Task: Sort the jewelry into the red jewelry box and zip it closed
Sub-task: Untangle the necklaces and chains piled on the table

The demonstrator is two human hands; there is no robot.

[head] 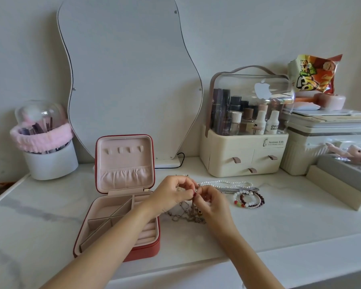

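Observation:
The red jewelry box [145, 250] lies open on the white table, its pink lid standing upright with small hooks and a pocket, its compartments bare. Just right of it, my left hand [172, 193] and my right hand [212, 202] meet above a tangle of thin gold chains [186, 214]. Both pinch a thin chain between fingertips, and it hangs down to the pile. Further right lie a pearl necklace [225, 182], a silver chain [238, 189] and beaded bracelets [250, 200].
A wavy mirror [129, 80] leans on the wall behind the box. A brush holder with a pink band [44, 142] stands at left. A cream cosmetics organizer [246, 126] and stacked boxes [329, 142] fill the right side. The table's front edge runs below my arms.

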